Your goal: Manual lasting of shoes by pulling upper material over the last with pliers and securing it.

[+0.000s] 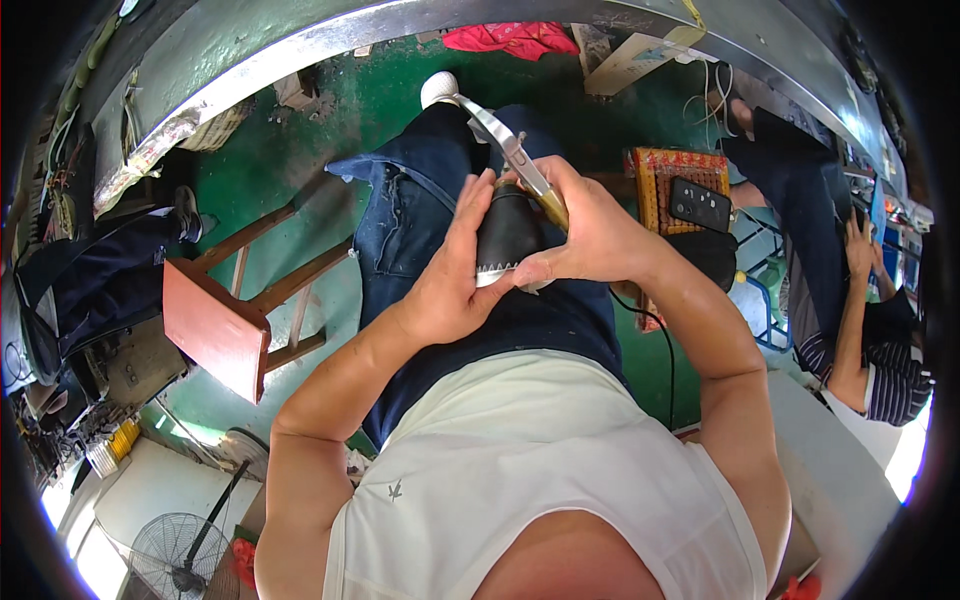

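Note:
Over my lap, a black rounded piece (508, 228) that looks like a shoe upper is held between both hands. Its near edge is zigzag, with white showing along it. My left hand (452, 270) wraps its left side, thumb at the near edge. My right hand (585, 225) closes around a metal pincer-like tool (515, 155) with a brass-coloured handle, and its thumb presses the piece's near edge. The tool slants away to the far left, past the piece's far end. The fingers partly hide where tool and piece meet.
A tilted wooden stool (215, 325) is on the left. To the right, a black key fob (700, 203) rests on a beaded seat pad (655, 185). A metal bench edge (330, 45) curves across the far side. Another person's arm (852, 310) is at far right; a fan (180, 555) stands lower left.

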Tool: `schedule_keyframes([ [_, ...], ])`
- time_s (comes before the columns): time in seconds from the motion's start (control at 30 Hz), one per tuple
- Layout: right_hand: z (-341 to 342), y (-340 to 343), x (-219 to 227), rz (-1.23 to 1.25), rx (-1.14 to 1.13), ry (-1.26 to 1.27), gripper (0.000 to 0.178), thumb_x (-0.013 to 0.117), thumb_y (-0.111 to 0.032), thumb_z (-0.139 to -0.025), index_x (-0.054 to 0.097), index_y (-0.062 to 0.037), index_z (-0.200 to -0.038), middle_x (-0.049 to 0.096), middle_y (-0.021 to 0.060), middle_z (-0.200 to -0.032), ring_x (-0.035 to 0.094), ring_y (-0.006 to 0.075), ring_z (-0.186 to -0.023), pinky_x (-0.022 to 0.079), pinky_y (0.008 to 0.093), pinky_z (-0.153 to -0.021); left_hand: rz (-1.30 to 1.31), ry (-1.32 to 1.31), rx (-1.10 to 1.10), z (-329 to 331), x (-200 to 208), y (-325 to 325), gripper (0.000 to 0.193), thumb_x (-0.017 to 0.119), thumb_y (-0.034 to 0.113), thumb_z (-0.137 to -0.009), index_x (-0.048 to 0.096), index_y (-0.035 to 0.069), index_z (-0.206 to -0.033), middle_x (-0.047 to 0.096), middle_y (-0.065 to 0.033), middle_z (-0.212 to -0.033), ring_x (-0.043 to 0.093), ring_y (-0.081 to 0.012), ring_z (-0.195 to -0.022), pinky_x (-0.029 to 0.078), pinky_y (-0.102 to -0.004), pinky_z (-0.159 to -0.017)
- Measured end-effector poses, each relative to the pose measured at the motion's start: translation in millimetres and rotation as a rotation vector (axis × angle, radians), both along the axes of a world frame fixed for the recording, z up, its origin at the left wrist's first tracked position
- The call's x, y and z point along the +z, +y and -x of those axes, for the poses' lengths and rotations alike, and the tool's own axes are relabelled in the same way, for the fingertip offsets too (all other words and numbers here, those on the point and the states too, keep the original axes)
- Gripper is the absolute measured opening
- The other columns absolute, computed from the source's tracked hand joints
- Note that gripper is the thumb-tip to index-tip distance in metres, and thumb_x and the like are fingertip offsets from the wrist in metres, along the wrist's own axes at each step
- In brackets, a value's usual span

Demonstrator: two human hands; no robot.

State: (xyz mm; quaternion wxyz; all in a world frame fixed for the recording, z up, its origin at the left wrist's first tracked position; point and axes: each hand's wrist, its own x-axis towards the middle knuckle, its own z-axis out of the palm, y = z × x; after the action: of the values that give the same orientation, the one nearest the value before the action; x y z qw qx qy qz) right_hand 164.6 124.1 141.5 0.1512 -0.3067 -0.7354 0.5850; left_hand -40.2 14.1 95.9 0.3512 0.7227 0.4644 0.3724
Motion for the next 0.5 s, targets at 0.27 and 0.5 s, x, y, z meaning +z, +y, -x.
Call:
schedule_keyframes([
  [0.27, 1, 20, -24, -0.138, -0.209, -0.165, 0.081, 0.091, -0.032, -0.072, 0.046, 0.0021, -0.131, 0.065, 0.0155, -0.111, 0.065, 0.0235, -0.103, 0.052, 0.0364, -0.091, 0.633, -0.469, 0.144, 6, -40, 2, 0.078, 0.074, 0.023, -0.093, 0.032, 0.001, -0.155, 0.053, -0.0152, -0.143, 0.051, -0.0242, -0.133, 0.041, -0.0370, -0.112],
  [0.5, -5, -40, -107, 0.467, -0.628, -0.067, 0.045, 0.072, -0.023, -0.090, 0.052, 0.0068, -0.117, 0.063, 0.0107, -0.099, 0.063, 0.0165, -0.088, 0.053, 0.0322, -0.078, 1.141, -0.699, 0.244, 3, -52, 31, 0.064, 0.056, 0.049, -0.102, 0.055, -0.007, -0.132, 0.066, -0.0146, -0.122, 0.066, -0.0224, -0.107, 0.053, -0.0366, -0.094],
])
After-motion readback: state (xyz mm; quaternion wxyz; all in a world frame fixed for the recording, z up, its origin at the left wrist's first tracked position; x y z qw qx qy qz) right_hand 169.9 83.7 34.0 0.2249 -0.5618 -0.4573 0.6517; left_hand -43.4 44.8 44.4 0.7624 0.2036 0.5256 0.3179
